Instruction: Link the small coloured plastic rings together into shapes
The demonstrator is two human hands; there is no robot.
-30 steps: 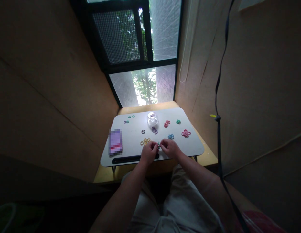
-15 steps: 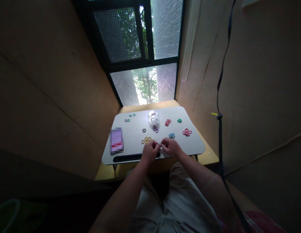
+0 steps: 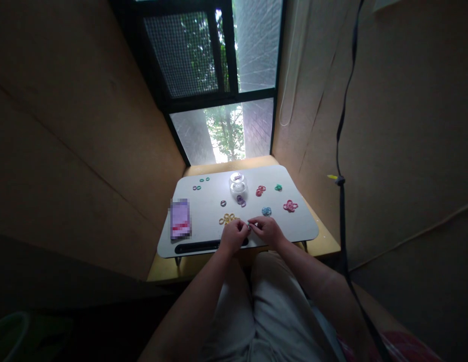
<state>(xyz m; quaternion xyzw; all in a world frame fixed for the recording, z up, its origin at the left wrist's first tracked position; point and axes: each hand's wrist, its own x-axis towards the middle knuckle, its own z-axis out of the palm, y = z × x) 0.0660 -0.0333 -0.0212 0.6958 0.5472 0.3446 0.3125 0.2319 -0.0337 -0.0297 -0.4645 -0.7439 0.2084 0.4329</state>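
Note:
My left hand [image 3: 236, 236] and my right hand [image 3: 267, 230] meet over the front of a small white table [image 3: 207, 229]. Fingers on both are pinched together around something tiny, too small to make out. Yellow ring-shaped bands, like small hair ties [image 3: 228, 219], lie just beyond my left hand and are partly covered by it. A blue cluster of bands [image 3: 266, 211] sits close behind my right hand. Purple bands [image 3: 241, 200] and a single dark band [image 3: 223, 203] lie farther back.
A clear round jar [image 3: 238, 185] stands at the back. Red bands [image 3: 260, 190], green bands [image 3: 278, 187] and pink bands [image 3: 290, 205] lie to the right, with several loose green and purple ones [image 3: 196, 187] at back left. A blurred phone-like object [image 3: 180, 219] and a dark slot [image 3: 198, 246] are nearer.
My right hand has shifted slightly down, and its fingertips have changed position against the left ones. My legs have moved under the table. The band piles look the same.

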